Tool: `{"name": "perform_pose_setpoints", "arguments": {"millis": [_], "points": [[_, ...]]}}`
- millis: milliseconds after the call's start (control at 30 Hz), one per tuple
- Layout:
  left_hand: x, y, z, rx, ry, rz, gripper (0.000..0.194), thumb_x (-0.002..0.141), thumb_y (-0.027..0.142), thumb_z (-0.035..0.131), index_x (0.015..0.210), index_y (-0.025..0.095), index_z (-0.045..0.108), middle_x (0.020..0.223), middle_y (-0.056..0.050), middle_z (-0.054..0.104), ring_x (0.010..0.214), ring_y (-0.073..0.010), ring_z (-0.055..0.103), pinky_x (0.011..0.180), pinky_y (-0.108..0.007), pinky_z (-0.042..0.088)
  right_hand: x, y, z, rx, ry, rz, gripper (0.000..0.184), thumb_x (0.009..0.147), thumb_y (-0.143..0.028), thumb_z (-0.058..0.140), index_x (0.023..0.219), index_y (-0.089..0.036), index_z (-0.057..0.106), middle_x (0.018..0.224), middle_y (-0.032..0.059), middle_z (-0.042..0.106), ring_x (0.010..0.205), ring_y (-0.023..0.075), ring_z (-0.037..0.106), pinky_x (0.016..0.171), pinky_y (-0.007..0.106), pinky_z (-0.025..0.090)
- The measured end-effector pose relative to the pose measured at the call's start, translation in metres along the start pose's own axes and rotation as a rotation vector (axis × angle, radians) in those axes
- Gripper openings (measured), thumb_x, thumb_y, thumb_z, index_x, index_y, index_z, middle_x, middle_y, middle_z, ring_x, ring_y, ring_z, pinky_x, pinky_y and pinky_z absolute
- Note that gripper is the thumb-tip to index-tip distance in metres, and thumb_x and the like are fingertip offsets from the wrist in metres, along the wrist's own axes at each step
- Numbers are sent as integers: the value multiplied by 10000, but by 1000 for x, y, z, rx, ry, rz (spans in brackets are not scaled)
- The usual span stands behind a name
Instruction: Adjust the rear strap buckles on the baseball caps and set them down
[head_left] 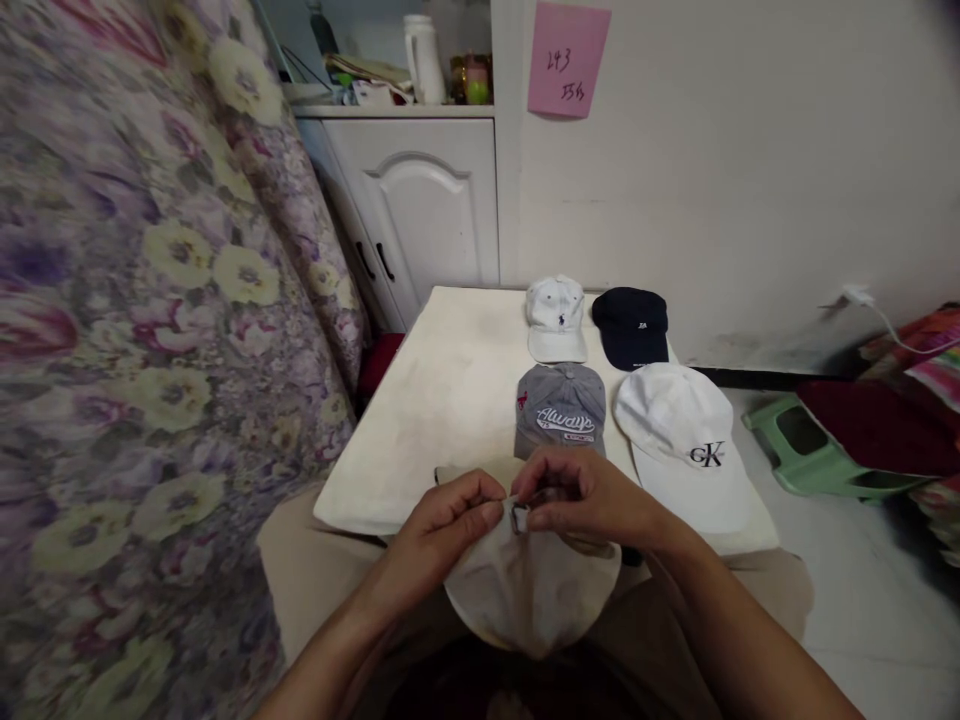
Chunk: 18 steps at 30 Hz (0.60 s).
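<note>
Left hand and right hand both pinch the strap of a beige fabric cap at its small metal buckle — the right fingers partly hide the strap, so their exact grip is hard to tell. The cap hangs over the lap at the near edge of the cream padded surface, just beside a grey cap with white "Always" lettering.

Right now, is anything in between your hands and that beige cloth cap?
Nothing visible: the left hand and right hand both pinch the beige cloth cap near its small dark buckle. The grey white-lettered cloth cap lies beyond.
</note>
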<state>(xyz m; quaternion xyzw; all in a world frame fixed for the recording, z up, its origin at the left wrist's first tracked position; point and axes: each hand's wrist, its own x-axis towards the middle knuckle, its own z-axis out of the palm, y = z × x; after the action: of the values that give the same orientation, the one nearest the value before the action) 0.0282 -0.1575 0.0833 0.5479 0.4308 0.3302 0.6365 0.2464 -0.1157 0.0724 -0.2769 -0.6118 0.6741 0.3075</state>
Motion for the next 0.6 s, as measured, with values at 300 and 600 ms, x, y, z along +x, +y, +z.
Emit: {"name": "perform_pose_setpoints", "arguments": {"millis": [300, 600], "points": [[0, 6, 2, 84, -2, 27, 209, 914, 360, 604, 848, 162, 621, 774, 14, 547, 712, -128, 452, 636, -238, 331, 2, -1, -1, 74, -47, -8, 163, 784, -247, 790, 846, -169, 661, 819, 7, 701, 775, 135, 669, 731, 267, 507], [3, 9, 2, 186, 9, -1, 250, 925, 407, 561, 829, 178, 589, 749, 20, 501, 683, -137, 412, 599, -244, 314, 2, -2, -3, -32, -62, 7, 119, 783, -113, 690, 860, -179, 627, 837, -8, 667, 780, 132, 632, 726, 268, 484]]}}
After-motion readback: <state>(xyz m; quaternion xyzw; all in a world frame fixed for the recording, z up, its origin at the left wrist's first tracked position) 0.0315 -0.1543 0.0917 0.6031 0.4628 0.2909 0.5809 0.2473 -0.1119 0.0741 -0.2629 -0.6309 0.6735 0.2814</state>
